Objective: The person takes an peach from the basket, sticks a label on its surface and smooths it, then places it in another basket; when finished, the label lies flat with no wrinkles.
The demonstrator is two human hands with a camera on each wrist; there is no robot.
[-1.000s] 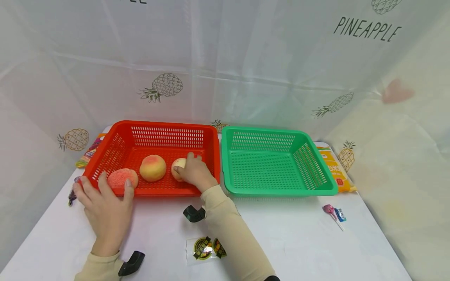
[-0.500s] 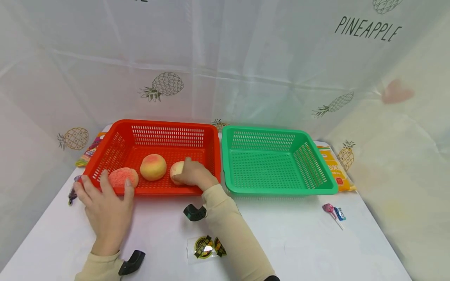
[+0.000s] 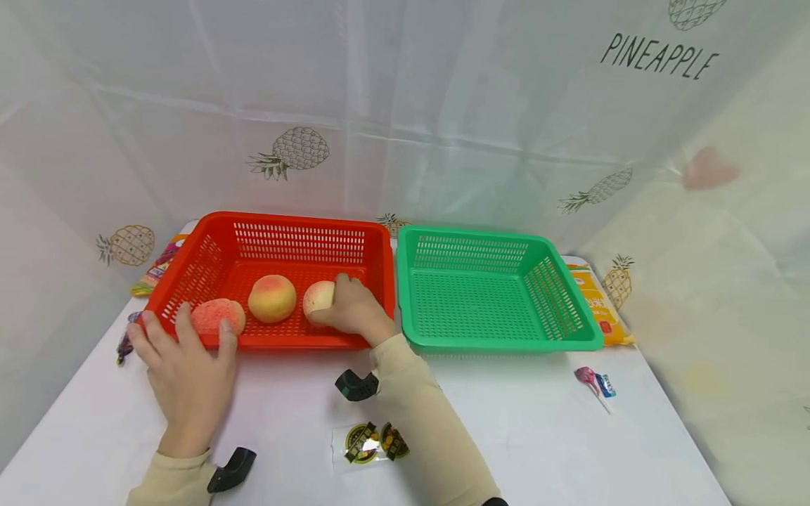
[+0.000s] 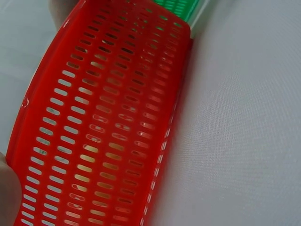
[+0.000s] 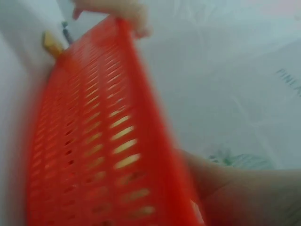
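In the head view a red basket [image 3: 297, 223] holds three peach-like fruits. My right hand [image 3: 356, 309] reaches over its front rim and holds the pale speckled peach [image 3: 318, 298], covering its right side. A yellow-and-red peach [image 3: 272, 299] sits in the middle, and a rough pink fruit [image 3: 218, 315] at the left. My left hand [image 3: 190, 379] grips the rim at the basket's front left corner, fingers and thumb near the pink fruit. The left wrist view shows the slotted basket wall [image 4: 108, 103] up close. In the blurred right wrist view, left-hand fingers [image 5: 141, 23] hook over the rim.
A green basket [image 3: 474, 344] stands right beside the red one. Snack bags lie behind at left [image 3: 158, 270] and right [image 3: 598, 302]. A lollipop [image 3: 588, 379] and small blue packet [image 3: 605, 385] lie at right. A clear wrapper [image 3: 370, 444] lies in front.
The right hand has shifted its hold slightly on the pale peach, whose left part shows more. The left hand stays at the basket corner. The head view has shifted a little.
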